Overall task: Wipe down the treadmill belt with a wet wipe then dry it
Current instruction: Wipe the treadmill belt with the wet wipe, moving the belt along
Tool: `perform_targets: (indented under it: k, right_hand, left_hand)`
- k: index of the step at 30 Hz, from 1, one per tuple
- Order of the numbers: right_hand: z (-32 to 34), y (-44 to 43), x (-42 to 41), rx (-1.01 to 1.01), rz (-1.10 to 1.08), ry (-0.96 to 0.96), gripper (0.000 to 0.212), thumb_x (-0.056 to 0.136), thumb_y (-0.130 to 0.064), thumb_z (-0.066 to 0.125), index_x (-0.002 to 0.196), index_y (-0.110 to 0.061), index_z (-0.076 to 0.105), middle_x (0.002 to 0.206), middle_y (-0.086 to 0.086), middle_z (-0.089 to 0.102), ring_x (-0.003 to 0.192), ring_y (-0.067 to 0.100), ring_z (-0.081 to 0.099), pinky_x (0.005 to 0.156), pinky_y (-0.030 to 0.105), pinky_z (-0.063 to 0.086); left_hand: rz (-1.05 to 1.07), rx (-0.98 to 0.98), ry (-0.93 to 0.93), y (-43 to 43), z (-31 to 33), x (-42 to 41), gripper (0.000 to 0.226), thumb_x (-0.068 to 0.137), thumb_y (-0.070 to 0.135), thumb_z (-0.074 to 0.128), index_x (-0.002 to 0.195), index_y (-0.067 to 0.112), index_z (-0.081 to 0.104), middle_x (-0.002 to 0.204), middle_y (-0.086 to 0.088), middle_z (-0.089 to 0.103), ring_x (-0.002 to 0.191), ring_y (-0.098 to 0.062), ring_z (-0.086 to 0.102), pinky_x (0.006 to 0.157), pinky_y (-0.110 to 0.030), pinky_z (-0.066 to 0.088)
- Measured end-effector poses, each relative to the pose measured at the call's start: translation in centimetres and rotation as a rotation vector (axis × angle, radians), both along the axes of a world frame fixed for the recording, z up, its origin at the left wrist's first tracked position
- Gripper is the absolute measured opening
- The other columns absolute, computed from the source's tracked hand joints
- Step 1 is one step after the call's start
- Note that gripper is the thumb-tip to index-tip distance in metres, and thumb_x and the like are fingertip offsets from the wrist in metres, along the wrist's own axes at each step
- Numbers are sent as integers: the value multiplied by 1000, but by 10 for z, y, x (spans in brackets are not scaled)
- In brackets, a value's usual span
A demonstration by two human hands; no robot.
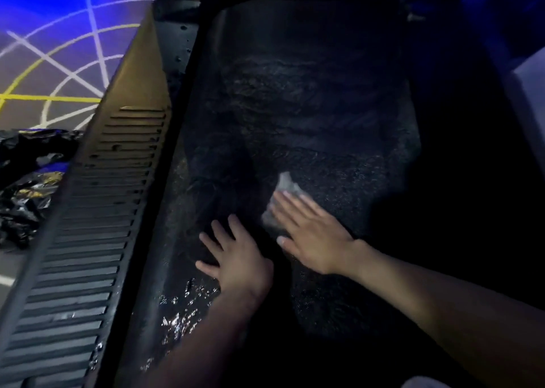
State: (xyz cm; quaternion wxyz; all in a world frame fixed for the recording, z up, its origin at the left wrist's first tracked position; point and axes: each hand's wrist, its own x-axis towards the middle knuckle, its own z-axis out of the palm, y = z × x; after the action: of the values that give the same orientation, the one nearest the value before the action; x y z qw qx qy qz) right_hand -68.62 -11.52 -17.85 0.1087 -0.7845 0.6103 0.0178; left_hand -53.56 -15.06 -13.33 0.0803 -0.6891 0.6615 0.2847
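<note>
My right hand (312, 234) lies flat on the wipe (287, 185), fingers straight, pressing it onto the treadmill belt (295, 92). The wipe sits near the middle of the belt and pokes out past my fingertips. My left hand (236, 255) is flat on the belt too, holding nothing, nearer the belt's left edge. The belt runs long, away from me, so I think my next push goes straight ahead.

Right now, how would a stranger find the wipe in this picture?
Look at the dark treadmill belt beside the ribbed side rail. The left hand lies flat on bare belt; the wipe peeks out from under the fingers of the right hand. It is the only pale, crumpled thing there.
</note>
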Motion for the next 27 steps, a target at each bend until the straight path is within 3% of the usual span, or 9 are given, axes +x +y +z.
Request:
perform_targets:
  k: [2,5,7,12,14,17,20,23,27]
  right_hand:
    - [4,10,-4,75,-51,13,69,104,-49,17,155,-12,-11,164,8,-19,150,22,-23,121,42,-11]
    - [8,26,3,83,18,62,70,100,-50,19,156,-11,5,166,9,-1,153,23,-5,122,41,-3]
    - [15,28,1,134,-144,38,75,96,-54,6,157,-12,-2,166,9,-8,152,22,-14,122,41,-8]
    - [6,32,-17,154,-50,21,68,98,-52,2,155,-15,-10,163,5,-18,150,20,-23,120,40,-13]
    - [8,33,-31,146,-190,43,72,98,-55,0,156,-14,-12,164,6,-19,149,20,-25,122,41,-13]
    - [9,47,-26,173,-91,26,83,90,-60,-9,157,-11,-8,163,9,-21,149,23,-26,123,44,-10]
    - [14,58,-18,131,-46,-70,80,95,-56,2,158,-9,13,167,11,-3,153,25,-14,124,44,-3]
    - [16,57,-14,44,-219,-271,66,99,-45,21,155,-12,30,163,16,21,153,30,7,124,46,9]
    - [-1,58,6,26,-297,-147,72,97,-45,14,157,-7,21,165,15,11,154,29,1,123,45,3]
  left_hand:
    - [-57,35,-29,9,-6,-6,96,79,34,60,153,23,0,159,-16,-20,144,-41,-22,108,-74,1]
    - [-65,113,-46,2,-5,-5,106,77,60,60,154,26,-5,157,-15,-28,142,-41,-27,107,-73,-5]
    - [-127,177,-59,-2,-3,-1,115,75,66,64,153,29,-12,154,-15,-34,141,-41,-29,107,-73,-2]
    - [-202,160,-160,1,-8,-3,124,74,60,72,150,28,-21,151,-21,-38,140,-47,-28,106,-76,5]
    - [-224,116,-201,2,-6,-4,122,76,57,72,151,24,-18,153,-22,-32,141,-48,-24,107,-74,8]
    - [-482,-74,-251,3,-4,-6,111,78,53,71,154,12,2,159,-18,-8,146,-41,-5,115,-57,17]
    - [-627,-138,-119,6,-3,-15,97,81,41,71,151,6,16,158,-14,8,145,-32,11,117,-40,25]
    - [-579,53,-69,6,-1,-24,115,73,48,75,153,2,6,159,-16,-7,149,-31,0,121,-36,15]
    - [-606,157,-113,10,-2,-23,144,57,51,86,152,4,-10,157,-16,-24,148,-30,-15,122,-42,12]
